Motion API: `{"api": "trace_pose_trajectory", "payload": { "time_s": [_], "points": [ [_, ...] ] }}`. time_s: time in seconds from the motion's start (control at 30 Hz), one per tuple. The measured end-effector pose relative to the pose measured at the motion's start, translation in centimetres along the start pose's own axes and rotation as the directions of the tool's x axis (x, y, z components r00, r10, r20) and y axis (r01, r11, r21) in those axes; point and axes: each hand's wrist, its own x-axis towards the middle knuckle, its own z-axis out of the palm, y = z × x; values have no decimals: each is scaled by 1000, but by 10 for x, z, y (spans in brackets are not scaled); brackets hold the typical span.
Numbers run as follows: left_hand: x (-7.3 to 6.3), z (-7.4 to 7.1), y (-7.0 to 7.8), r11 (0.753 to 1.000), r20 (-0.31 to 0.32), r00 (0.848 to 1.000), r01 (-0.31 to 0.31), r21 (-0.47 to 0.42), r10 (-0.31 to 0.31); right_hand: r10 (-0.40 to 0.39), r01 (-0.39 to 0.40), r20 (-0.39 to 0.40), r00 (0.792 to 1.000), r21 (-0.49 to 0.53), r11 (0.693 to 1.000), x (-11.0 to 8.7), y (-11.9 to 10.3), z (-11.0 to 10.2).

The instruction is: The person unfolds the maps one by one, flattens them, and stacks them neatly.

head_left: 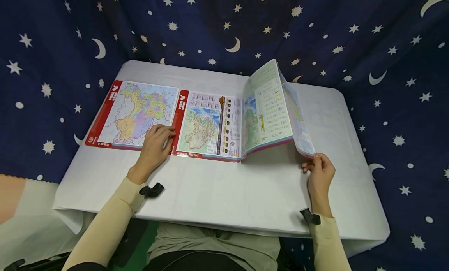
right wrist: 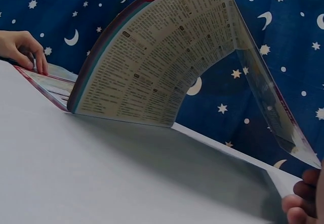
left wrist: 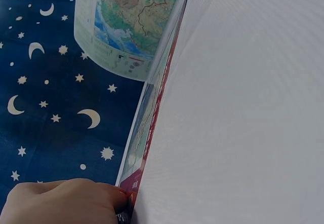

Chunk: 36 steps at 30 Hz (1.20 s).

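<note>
A laminated folding map [head_left: 210, 127] lies on the table, its right part raised in a peak-shaped fold. My right hand [head_left: 320, 169] pinches the lower right corner of the far panel [head_left: 298, 119], above the table. In the right wrist view the raised panel [right wrist: 152, 67] shows dense printed text underneath, and the right hand's fingers [right wrist: 298, 209] sit at the edge. My left hand [head_left: 156, 144] rests on the left map [head_left: 140, 111], with its fingertips at the middle map's red strip; the left wrist view shows this hand [left wrist: 66, 201] at the map's edge.
A white cloth covers the table [head_left: 224, 193]. A dark blue curtain [head_left: 210, 29] with stars and moons hangs behind and at the sides. Each wrist wears a small black device [head_left: 152, 190]. The table's front edge is close to the person's lap [head_left: 217, 243].
</note>
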Motion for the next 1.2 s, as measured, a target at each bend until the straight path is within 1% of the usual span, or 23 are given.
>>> {"api": "trace_pose_trajectory", "payload": {
  "time_s": [0.13, 0.3, 0.57, 0.77, 0.97, 1.2],
  "points": [
    [0, 0, 0, 1000, -4, 1000, -6, 3, 6, -14, 14, -27, 1000, -8, 1000, 3, 0, -8],
    [0, 1, -1, 1000, -8, 1000, -9, 6, 9, -27, 28, -69, 997, 14, 1000, 9, -2, -16],
    [0, -1, 2, 1000, 0, 1000, -5, -1, 5, -7, 12, -135, 991, 38, 999, 17, -4, -29],
    [1, -2, 2, 1000, -1, 1000, -4, -2, 4, -5, 19, -183, 983, 74, 997, 19, -3, -36],
    [1, -1, 2, 1000, -5, 1000, -6, -2, 6, -3, 15, -240, 971, 50, 999, 21, -4, -44],
    [0, -3, 3, 1000, 0, 1000, 5, -9, -5, -13, 20, -314, 949, 20, 1000, 20, -5, -54]
  ]
}}
